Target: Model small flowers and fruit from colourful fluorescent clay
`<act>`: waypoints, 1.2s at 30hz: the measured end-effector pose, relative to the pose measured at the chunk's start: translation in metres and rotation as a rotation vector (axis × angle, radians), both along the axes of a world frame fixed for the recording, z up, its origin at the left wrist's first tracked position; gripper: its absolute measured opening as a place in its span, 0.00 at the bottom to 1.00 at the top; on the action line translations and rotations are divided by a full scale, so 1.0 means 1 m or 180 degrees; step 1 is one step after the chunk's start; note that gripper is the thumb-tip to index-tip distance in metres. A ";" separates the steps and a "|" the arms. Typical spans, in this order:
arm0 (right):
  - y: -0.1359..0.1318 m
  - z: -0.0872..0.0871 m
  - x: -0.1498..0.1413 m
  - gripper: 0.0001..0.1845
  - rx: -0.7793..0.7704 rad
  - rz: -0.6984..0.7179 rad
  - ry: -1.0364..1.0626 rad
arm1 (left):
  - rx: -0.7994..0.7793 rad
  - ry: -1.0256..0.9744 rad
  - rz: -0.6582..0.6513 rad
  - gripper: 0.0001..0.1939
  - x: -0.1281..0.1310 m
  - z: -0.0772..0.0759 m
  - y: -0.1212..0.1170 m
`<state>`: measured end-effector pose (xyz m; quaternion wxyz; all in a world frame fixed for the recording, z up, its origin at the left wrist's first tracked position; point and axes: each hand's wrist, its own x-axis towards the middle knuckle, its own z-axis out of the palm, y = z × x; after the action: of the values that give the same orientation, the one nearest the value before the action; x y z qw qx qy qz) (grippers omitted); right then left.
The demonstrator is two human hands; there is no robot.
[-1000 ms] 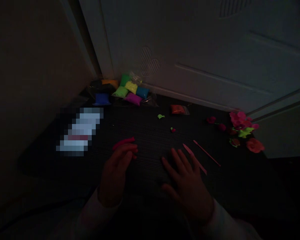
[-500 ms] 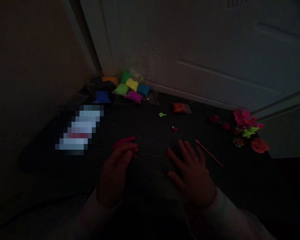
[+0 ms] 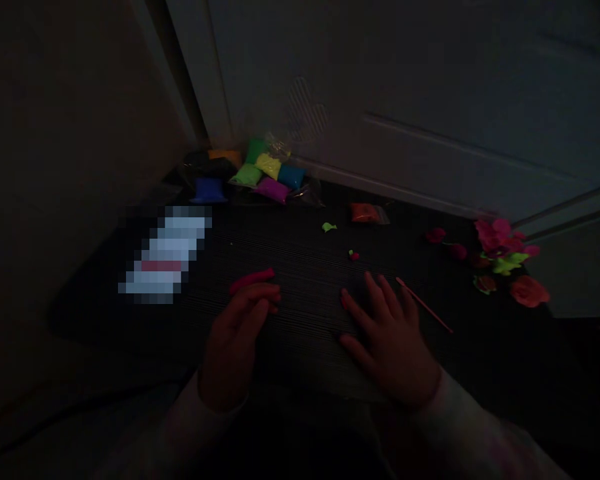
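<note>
A roll of pink modelling clay (image 3: 253,280) shows along the far side of my left hand (image 3: 237,340). That hand is closed, its curled fingers against the roll and partly hiding it. My right hand (image 3: 387,340) lies palm down on the dark table with its fingers spread. Under its index fingertip a small pink bit of clay (image 3: 344,301) peeks out. Beyond the fingers lies a tiny pink and green clay piece (image 3: 353,255), and farther back a light green clay piece (image 3: 329,227). A thin pink stick tool (image 3: 425,305) lies right of my right hand.
Bags of coloured clay (image 3: 267,167) are heaped at the back, by a pale panel with a heart relief. One orange-red clay bag (image 3: 365,213) lies apart. Pink, green and orange clay flowers (image 3: 510,260) stand at the right. A bright blurred-out rectangle (image 3: 167,253) is on the left.
The view has shifted slightly, moving everything a little to the right. The pink bit shows more at my right index fingertip. My left hand keeps its pose beside the roll.
</note>
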<state>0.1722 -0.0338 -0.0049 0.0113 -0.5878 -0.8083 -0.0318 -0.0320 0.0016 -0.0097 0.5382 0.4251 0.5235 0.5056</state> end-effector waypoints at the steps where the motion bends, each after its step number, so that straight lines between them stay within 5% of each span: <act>1: 0.000 0.000 0.000 0.32 -0.0047 0.0139 0.0004 | 0.0000 0.0000 -0.0002 0.08 0.000 0.000 0.000; 3: 0.001 -0.001 0.000 0.33 -0.0129 0.0370 0.0024 | -0.0017 0.0029 -0.0003 0.08 0.000 0.000 0.000; 7: 0.002 0.000 0.001 0.31 -0.0029 0.0029 0.0030 | -0.0036 0.0046 -0.0050 0.08 -0.001 0.001 0.000; 10: 0.003 0.000 0.001 0.32 -0.0191 0.0368 0.0055 | -0.0026 0.0031 -0.0048 0.08 -0.001 0.000 0.000; 13: 0.004 0.000 0.001 0.31 -0.0016 -0.0008 0.0038 | -0.0016 0.0016 -0.0011 0.08 0.000 0.000 0.000; 17: 0.005 0.000 0.001 0.31 -0.0159 0.0318 0.0046 | -0.0002 -0.0091 0.0002 0.08 0.000 -0.001 0.000; 20: 0.006 0.000 0.001 0.30 0.0019 0.0009 0.0017 | -0.0012 -0.0092 -0.0002 0.08 0.000 0.000 0.000; 23: 0.006 -0.001 0.001 0.32 -0.0183 0.0373 0.0026 | -0.0037 0.0009 -0.0016 0.08 0.000 0.002 0.000; 26: 0.006 -0.001 0.002 0.30 0.0045 0.0001 0.0016 | -0.0056 0.0037 0.0061 0.08 0.000 0.002 0.000; 30: 0.007 0.000 0.002 0.31 -0.0140 0.0360 0.0056 | -0.0016 -0.0068 0.0060 0.08 0.000 -0.001 0.000; 33: 0.006 -0.001 -0.001 0.30 0.0035 -0.0030 0.0013 | 0.0040 -0.0106 0.0023 0.08 0.000 -0.002 0.000; 36: 0.002 -0.001 -0.004 0.32 -0.0093 0.0272 0.0029 | -0.0032 -0.0030 -0.0034 0.08 0.000 0.000 0.000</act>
<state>0.1682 -0.0323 -0.0058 0.0077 -0.5529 -0.8330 -0.0168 -0.0323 0.0015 -0.0095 0.5455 0.4228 0.5211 0.5021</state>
